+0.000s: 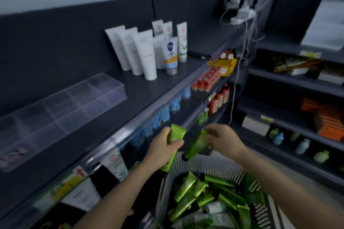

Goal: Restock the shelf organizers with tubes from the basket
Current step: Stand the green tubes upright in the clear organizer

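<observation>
A person stands at a dark shop shelf, mid-pickup: both hands are raised just above the basket, each with one tube, so the step in hand appears to be carrying stock from basket to organizer. At the far left of the frame the clear organizer (61,109) lies on the top shelf (173,82). Its divided compartments look mostly bare, with only a blurred item at its near end. Low in the centre, the left hand (163,149) is wrapped around a green tube (176,132), thumb across the front, flat crimped end up and dark cap down. Just to its right, the right hand (221,139) pinches a second green tube (195,147) by its upper end with curled fingers, cap pointing down and left. Below both hands, at the bottom centre, the white slatted basket (232,172) holds a loose heap of more green tubes (188,186) and a few pale ones. The next move likely calls for swinging both tubes up and left and setting each into a compartment without knocking the divider walls. Behind, in the upper centre, white tubes (143,52) stand upright on the same shelf, well apart from the organizer. Lower shelves carry blue, orange and red packages. At the upper right a white power strip (242,15) trails cables down, and a second shelving unit holds orange boxes (327,122) and small bottles. The light is dim and the edges are blurred.
</observation>
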The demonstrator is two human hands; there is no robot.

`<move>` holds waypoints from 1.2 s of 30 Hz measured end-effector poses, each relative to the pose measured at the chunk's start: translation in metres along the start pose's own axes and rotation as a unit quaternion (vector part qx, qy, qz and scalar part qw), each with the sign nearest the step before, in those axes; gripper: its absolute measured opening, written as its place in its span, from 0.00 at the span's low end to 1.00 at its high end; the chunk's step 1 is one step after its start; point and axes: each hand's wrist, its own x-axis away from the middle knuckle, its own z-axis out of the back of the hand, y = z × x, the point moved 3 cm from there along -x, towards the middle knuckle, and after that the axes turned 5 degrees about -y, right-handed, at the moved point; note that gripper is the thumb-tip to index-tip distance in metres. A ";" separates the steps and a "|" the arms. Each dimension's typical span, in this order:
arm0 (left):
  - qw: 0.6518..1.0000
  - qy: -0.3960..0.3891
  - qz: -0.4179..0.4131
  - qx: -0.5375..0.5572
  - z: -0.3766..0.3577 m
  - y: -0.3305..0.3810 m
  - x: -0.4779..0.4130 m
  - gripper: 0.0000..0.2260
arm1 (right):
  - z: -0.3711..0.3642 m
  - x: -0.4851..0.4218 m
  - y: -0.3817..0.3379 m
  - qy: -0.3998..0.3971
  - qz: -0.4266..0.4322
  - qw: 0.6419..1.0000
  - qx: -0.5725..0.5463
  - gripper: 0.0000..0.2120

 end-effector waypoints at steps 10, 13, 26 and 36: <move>0.978 0.168 -0.120 -0.033 0.144 0.082 0.066 0.08 | -0.012 -0.003 -0.172 0.046 0.183 0.967 -0.170 0.11; 0.967 0.209 -0.132 -0.056 0.192 0.089 0.090 0.13 | -0.035 -0.001 -0.222 0.026 0.231 0.955 -0.183 0.09; 0.913 0.321 -0.034 -0.249 0.381 0.085 0.247 0.10 | -0.146 0.025 -0.393 -0.099 0.359 0.899 -0.230 0.07; 0.805 0.337 0.116 -0.474 0.487 0.040 0.349 0.09 | -0.236 0.040 -0.498 -0.164 0.414 0.864 -0.235 0.10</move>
